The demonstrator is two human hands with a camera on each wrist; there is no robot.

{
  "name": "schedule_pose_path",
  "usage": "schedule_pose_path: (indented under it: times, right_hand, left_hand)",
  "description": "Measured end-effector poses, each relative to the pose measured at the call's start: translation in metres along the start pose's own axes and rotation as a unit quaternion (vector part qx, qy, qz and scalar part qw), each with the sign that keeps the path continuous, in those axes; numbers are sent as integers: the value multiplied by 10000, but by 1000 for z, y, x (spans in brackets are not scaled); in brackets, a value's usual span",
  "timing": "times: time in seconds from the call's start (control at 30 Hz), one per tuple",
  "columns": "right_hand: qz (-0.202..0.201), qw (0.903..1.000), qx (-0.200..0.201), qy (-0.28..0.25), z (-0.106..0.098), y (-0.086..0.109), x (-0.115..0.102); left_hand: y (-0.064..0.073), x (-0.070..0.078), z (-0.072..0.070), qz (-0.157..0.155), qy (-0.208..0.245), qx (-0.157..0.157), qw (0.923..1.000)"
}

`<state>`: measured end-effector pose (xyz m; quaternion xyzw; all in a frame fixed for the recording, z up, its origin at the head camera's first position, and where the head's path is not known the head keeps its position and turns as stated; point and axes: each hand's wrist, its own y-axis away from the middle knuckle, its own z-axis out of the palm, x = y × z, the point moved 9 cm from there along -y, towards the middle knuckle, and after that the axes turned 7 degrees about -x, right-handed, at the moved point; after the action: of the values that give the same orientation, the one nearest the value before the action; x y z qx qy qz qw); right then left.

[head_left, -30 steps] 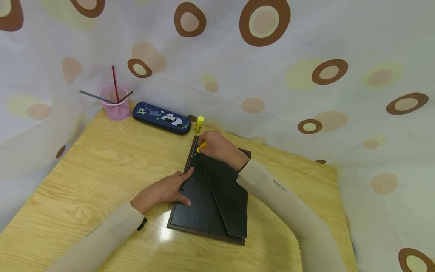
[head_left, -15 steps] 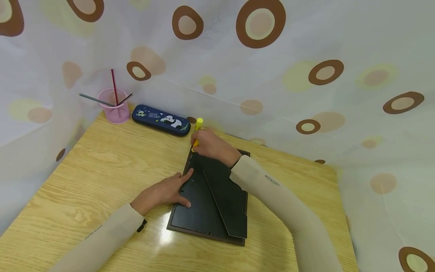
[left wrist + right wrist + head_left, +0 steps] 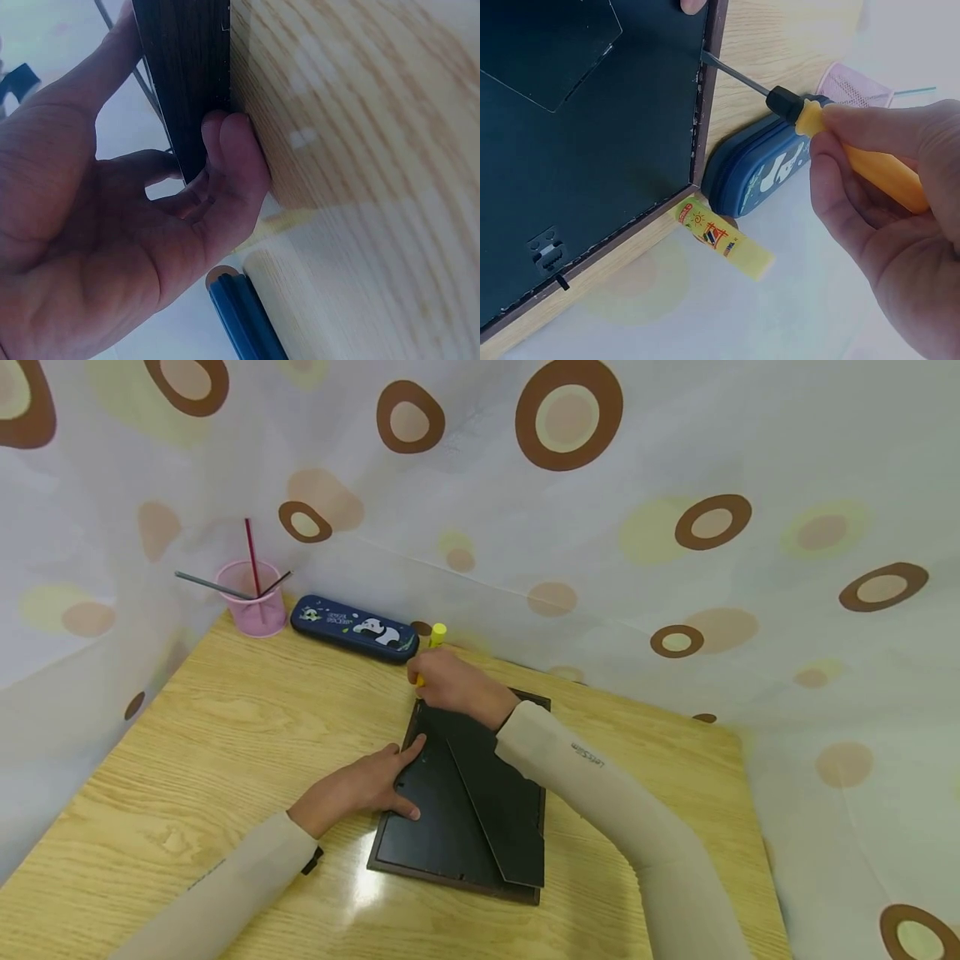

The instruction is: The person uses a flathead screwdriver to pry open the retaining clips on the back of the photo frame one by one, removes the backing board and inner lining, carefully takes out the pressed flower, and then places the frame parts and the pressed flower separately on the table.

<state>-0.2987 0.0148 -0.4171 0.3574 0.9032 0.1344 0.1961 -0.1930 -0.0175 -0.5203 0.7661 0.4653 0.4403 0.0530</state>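
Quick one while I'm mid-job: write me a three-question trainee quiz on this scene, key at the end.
1. What tool is the right hand holding against the picture frame?
2. True or false: in the head view, the panda pencil case lies between the pink mesh cup and the glue stick.
3. The left hand is at: A) the panda pencil case; B) the picture frame's side edge; C) the pink mesh cup.

Key: 1. A yellow-handled screwdriver. 2. True. 3. B.
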Motion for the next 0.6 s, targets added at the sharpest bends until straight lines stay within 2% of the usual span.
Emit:
schedule_pose_path:
  times: [0.33, 0.6]
  right_hand:
    - [-64, 9999, -104, 112, 1, -2, -2]
    - [39, 10000, -50, 30, -4, 1, 3]
  left_hand:
    - [0, 2, 2, 89, 32, 29, 10000]
    - [1, 0, -2, 328, 169, 104, 9993]
